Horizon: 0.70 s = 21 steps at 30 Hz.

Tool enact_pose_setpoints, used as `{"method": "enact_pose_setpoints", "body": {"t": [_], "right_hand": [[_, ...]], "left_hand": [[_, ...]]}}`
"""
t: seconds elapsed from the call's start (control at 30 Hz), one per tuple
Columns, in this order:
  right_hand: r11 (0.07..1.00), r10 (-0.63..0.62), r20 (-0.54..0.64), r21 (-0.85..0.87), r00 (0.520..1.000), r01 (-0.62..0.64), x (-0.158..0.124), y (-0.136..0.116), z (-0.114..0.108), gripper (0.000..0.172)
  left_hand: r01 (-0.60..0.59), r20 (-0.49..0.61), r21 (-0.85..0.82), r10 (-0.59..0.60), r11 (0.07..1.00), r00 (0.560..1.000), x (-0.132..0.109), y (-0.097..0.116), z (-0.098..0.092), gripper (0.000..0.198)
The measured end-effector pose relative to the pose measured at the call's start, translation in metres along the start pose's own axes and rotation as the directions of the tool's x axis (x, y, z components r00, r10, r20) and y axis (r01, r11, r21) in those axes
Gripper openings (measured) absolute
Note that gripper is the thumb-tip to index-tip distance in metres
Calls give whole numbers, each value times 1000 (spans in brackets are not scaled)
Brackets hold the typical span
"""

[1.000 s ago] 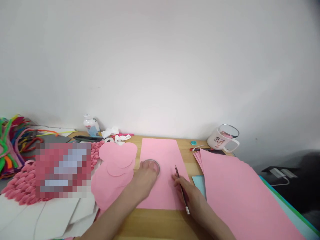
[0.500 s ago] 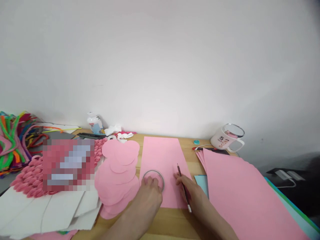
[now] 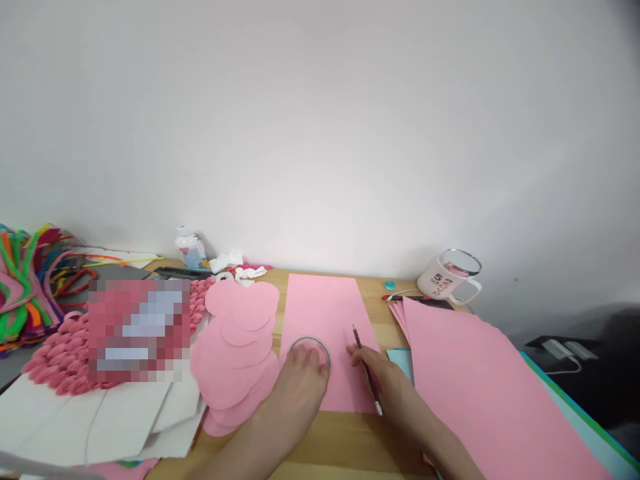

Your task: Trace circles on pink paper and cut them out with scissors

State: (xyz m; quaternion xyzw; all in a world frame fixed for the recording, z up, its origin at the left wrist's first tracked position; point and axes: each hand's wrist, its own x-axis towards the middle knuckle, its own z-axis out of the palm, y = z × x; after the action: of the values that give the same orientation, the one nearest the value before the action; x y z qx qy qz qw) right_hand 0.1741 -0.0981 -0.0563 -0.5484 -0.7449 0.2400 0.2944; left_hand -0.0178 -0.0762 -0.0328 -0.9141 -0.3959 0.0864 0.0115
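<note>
A pink sheet of paper [image 3: 323,300] lies lengthwise on the wooden table. On its lower left part rests a round see-through lid [image 3: 325,348] with a thin grey rim; paper colour shows inside it. My left hand [image 3: 305,383] bears down on this lid, fingers bent and gathered inside the rim, covering much of it. To the right, my right hand [image 3: 383,377] grips a dark pencil [image 3: 369,379], its tip pointing away from me above the sheet and its white eraser end toward me. Whether the tip touches the paper, I cannot tell.
Pink rounded cut-outs [image 3: 237,363] are piled at left, beside a pink woven piece [image 3: 60,353] on white sheets [image 3: 50,420]. Pipe cleaners [image 3: 25,280] lie far left. A white bottle [image 3: 191,248] and a mug [image 3: 447,277] stand near the wall. Pink sheets [image 3: 480,380] are stacked right.
My left hand and the lid have shifted slightly to the right on the pink sheet. My right hand keeps the pencil in nearly the same place.
</note>
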Motion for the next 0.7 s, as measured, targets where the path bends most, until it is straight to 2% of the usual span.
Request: {"method": "enact_pose_setpoints", "body": {"t": [0.13,0.23,0.3,0.37,0.43,0.5,0.53,0.63,0.7], "right_hand": [[999,34,24,-12,999,-34,2,3,0,27],[997,65,3,30,998,-65,10,3,2,22],[984,104,-63,154,993,-93,18,1,5,21],[917,199,-166,379,966,-124,29,-3,12,27],[778,319,-242,619,916,-108,42,-6,21,36],[648,406,-252,757,878,-82,55,-8,31,43],[614,433,-246,785,867,-84,61,-9,36,45],[609,465,-254,787,848,-98,73,-6,48,45],[632,463,-274,769,843,-97,77,-2,53,44]], "left_hand": [[13,-49,44,-11,999,999,0,2,2,61],[29,-37,-5,-30,1000,999,3,3,2,59],[29,11,-44,-29,999,1000,5,4,2,55],[32,19,-51,-31,998,999,7,4,2,52],[22,-2,-44,-22,999,1000,8,3,6,50],[10,-42,-38,-12,999,999,8,2,12,47],[8,-74,-35,-11,999,997,8,1,15,44],[8,-160,-28,-12,1000,987,9,0,23,39],[10,-162,-29,-14,1000,987,10,0,22,39]]}}
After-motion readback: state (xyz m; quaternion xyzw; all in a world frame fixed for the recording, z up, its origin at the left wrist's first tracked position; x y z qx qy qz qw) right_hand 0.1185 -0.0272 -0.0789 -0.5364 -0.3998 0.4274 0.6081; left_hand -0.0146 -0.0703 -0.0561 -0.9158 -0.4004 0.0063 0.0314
